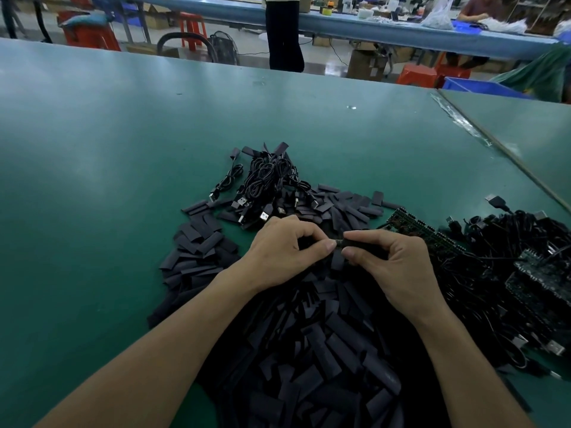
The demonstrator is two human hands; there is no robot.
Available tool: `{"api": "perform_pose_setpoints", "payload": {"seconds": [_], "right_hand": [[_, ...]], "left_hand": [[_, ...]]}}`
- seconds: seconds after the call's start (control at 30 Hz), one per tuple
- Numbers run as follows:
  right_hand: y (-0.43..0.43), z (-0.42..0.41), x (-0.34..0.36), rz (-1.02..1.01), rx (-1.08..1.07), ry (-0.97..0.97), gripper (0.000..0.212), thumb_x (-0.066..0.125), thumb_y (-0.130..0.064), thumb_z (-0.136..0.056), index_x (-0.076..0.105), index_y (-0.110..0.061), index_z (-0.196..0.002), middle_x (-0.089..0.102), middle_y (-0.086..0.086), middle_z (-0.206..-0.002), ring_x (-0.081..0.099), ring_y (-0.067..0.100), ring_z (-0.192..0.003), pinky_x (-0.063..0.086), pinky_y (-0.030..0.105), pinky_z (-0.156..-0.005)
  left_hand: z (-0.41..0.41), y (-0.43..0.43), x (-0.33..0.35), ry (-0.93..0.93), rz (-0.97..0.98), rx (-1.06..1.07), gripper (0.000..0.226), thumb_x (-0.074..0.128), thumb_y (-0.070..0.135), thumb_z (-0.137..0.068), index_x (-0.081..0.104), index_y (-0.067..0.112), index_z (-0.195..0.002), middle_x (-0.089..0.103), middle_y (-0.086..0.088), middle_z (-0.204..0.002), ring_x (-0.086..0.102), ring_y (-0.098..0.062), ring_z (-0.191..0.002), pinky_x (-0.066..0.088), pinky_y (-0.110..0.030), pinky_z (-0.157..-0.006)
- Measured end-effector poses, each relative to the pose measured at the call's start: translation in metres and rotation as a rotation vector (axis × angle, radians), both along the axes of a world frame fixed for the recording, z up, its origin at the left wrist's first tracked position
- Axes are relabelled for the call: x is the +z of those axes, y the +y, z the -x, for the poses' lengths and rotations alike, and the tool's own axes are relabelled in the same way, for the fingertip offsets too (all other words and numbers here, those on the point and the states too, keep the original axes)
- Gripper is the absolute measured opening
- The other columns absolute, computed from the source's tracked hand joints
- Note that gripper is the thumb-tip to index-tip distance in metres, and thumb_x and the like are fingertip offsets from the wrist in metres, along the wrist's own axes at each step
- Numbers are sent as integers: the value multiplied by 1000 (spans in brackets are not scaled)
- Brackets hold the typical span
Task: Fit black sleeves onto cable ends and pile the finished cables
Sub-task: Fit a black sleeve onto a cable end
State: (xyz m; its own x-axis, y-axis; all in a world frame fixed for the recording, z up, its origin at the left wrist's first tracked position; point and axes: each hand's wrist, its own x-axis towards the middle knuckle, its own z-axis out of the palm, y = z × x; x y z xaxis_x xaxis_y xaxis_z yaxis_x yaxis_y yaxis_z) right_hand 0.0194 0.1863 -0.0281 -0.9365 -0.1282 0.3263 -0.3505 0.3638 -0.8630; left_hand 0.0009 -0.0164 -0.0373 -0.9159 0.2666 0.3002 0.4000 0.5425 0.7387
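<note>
both hands pinching a black sleeve, loose sleeves below

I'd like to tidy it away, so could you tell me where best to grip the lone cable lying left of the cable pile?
I'd pinch the lone cable across its coiled middle, from above and its left: the table is bare there, the pile crowds its right, and both ends would dangle.

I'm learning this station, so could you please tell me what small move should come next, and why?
Probably slide the black sleeve onto the cable end: the right hand pinches the sleeve, the left hand pinches the cable end, and the two just meet between the hands.
</note>
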Motion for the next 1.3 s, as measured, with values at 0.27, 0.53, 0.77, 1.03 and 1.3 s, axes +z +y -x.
{"api": "perform_pose_setpoints", "payload": {"seconds": [0.27,0.53,0.77,1.03,1.3], "right_hand": [[-5,-3,0,-56,-31,64,27,79,-33,-72,70,-45,-95,72,-29,-87,70,-4,-79,53,12,-74],[-5,0,-4,-86,-68,123,26,81,-18,-79,72,-36,-94,71,-27,-77,69,-3,-67,49,7,-67],[-4,0,-3,-70,-6,75,34,83,-17,-76,69,-44,-91,72,-27,-78,70,-4,-72,51,8,-70],[-5,1,-3,-16,-14,72,19,78,-28,-76,71,-40,-90,72,-22,-72,69,1,-63,50,9,-65],[-3,0,-3,-45,13,58,30,83,-14,-77,72,-39,-90,74,-23,-80,70,-2,-73,52,10,-70]], "left_hand": [[-1,2,0,-13,-68,35,14,73,39,-88,74,25,-89,73,12,-82,68,-5,-81,55,-41,-79],[2,2,-1,19,112,43,30,55,44,-99,76,25,-88,68,1,-65,61,-14,-69,38,-18,-72],[1,4,0,50,165,8,29,52,40,-101,74,26,-89,67,15,-72,56,-7,-80,40,-37,-92],[-3,2,2,56,109,-36,18,60,35,-98,74,27,-93,71,11,-81,59,-13,-84,43,-42,-93],[1,1,2,39,152,-54,17,61,34,-98,77,28,-98,67,10,-73,56,-12,-81,35,-31,-84]]}}
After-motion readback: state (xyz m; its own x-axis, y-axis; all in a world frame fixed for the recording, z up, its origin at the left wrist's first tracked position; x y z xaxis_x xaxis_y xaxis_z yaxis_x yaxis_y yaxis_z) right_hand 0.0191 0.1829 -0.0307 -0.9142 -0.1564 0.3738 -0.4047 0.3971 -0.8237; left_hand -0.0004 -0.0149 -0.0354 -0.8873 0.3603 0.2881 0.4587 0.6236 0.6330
